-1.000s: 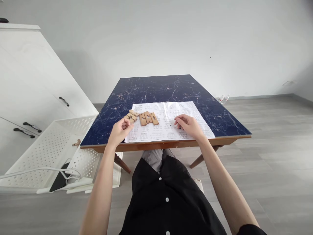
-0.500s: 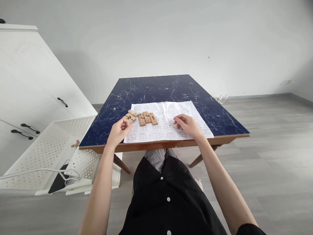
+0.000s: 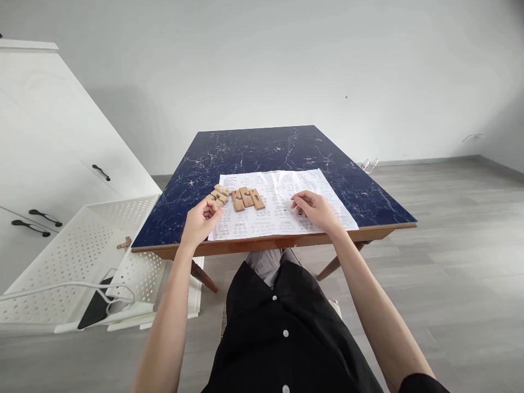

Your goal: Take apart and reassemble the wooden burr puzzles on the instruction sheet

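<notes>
My left hand (image 3: pixel 200 221) rests at the near left corner of a printed paper sheet (image 3: pixel 262 221), its fingers loosely curled and the thumb apart. Nothing shows in it. Just beyond its fingertips lie several pale wooden puzzle pieces (image 3: pixel 221 190), partly hidden by the hand. To their right, three browner flat wooden pieces (image 3: pixel 246 197) with cut-out notches lie side by side on the sheet. Over the right part of the sheet is my right hand (image 3: pixel 314 209), palm down with bent fingers and a gap at the thumb. I see nothing held there; small dark marks show beneath it.
The sheet lies on a blue marbled table (image 3: pixel 262 147) with a wooden edge. At left stand a white cabinet (image 3: pixel 61 136) and a perforated white basket (image 3: pixel 69 273) with a cable (image 3: pixel 61 286) and a small wooden piece (image 3: pixel 124 243). Clear bottles (image 3: pixel 369 165) are on the floor behind.
The camera view has shifted slightly. Both hands and the wooden pieces keep their places on the sheet.
</notes>
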Demonstrator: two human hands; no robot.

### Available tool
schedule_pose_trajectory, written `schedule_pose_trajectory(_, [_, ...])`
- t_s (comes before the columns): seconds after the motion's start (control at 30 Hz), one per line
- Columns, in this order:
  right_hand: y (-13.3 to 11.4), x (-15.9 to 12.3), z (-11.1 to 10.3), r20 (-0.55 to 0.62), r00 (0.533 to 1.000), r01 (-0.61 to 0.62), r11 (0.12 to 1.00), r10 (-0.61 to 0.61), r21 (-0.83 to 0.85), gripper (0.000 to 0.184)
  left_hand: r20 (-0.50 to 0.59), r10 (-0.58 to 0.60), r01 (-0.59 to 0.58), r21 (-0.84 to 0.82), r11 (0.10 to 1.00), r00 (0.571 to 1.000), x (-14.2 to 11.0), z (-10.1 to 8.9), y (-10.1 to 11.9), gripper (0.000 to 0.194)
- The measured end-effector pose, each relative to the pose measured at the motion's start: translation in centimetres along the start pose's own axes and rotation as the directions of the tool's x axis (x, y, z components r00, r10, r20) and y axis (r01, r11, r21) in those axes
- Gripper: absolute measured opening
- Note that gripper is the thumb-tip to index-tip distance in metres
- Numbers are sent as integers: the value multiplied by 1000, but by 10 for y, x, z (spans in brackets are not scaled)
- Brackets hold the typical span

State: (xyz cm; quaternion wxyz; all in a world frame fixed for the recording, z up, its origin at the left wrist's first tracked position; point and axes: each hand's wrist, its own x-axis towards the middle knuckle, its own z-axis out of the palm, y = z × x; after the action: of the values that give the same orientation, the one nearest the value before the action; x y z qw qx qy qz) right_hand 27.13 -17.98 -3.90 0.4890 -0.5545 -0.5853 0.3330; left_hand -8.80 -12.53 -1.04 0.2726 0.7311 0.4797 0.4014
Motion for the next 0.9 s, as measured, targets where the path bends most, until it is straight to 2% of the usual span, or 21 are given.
schedule_pose_trajectory(0.07, [-1, -1, 0, -2, 1000, -3, 1000, 3, -3, 35, -70, 33, -28, 65, 998, 997, -1, 2, 1, 23])
schedule_pose_trajectory(0.17, [-2, -1, 0, -9, 1000, -6, 1000, 6, -2, 34, -153, 177, -129, 279, 952, 972, 4, 5, -1, 18])
schedule_pose_trajectory(0.23, [-2, -1, 1, -16, 1000, -7, 1000, 7, -1, 33, -141, 257, -181, 406, 896, 956, 12, 7, -7, 27])
schedule_pose_trajectory(0.3, [-2, -1, 1, -23, 1000, -10, 1000, 10, -2, 32, -110, 244, -168, 461, 871, 964, 24, 11, -16, 44])
schedule_pose_trajectory(0.4, [-1, 0, 2, -33, 999, -12, 1000, 12, -1, 32, -68, 156, -106, 472, 875, 985, 45, 16, -31, 71])
schedule_pose_trajectory(0.5, [-1, 0, 2, -43, 999, -10, 1000, 10, 3, 31, -7, 120, -105, 444, 890, 993, 63, 22, -41, 75])
schedule_pose_trajectory(0.67, [0, 0, 2, -50, 999, -7, 1000, 7, 3, 31, 5, 133, -122, 427, 896, 991, 77, 29, -46, 62])
schedule_pose_trajectory(0.8, [1, 0, 2, -43, 999, -9, 1000, 9, 2, 32, -15, 136, -118, 408, 905, 991, 79, 31, -44, 49])
schedule_pose_trajectory(0.9, [1, -1, 2, -45, 999, -12, 1000, 12, 7, 32, -26, 122, -103, 388, 916, 992, 76, 30, -43, 46])
